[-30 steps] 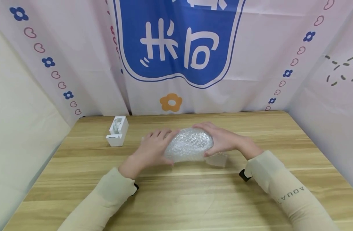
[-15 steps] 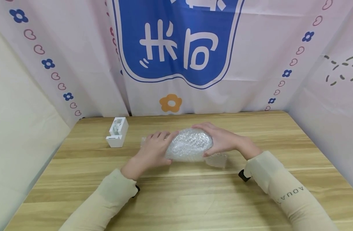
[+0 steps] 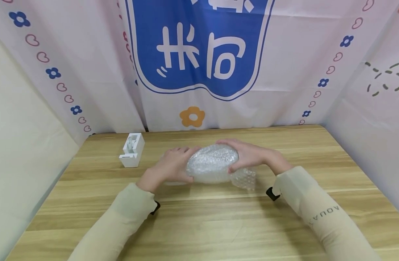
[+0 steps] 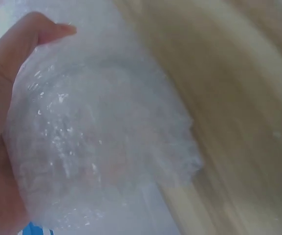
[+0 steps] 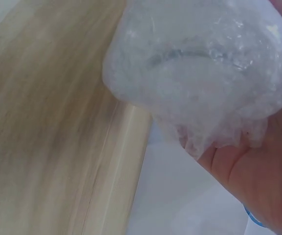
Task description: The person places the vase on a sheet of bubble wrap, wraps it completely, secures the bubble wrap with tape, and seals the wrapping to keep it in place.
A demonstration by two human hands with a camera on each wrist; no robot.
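Note:
A rounded bundle in clear bubble wrap [image 3: 212, 163] lies across the middle of the wooden table in the head view. My left hand [image 3: 173, 165] grips its left end, the thumb on the near side. Round the right end curls my right hand [image 3: 248, 154], thumb also toward me. A loose flap of wrap [image 3: 246, 179] sticks out below the right hand. In the left wrist view the bubble wrap [image 4: 97, 137] shows a faint curved edge beneath it. The wrapped bundle [image 5: 194, 73] has a crumpled end against the right palm [image 5: 263, 171]. What is inside cannot be made out.
A white tape dispenser [image 3: 132, 150] with a roll in it stands at the back left of the table [image 3: 202, 224]. Behind the table hangs a printed cloth [image 3: 166, 108], and pale walls close off both sides.
The bundle appears to have rolled slightly between my hands. Loose wrap that showed behind my left hand now shows on its near side, and the right flap is more spread.

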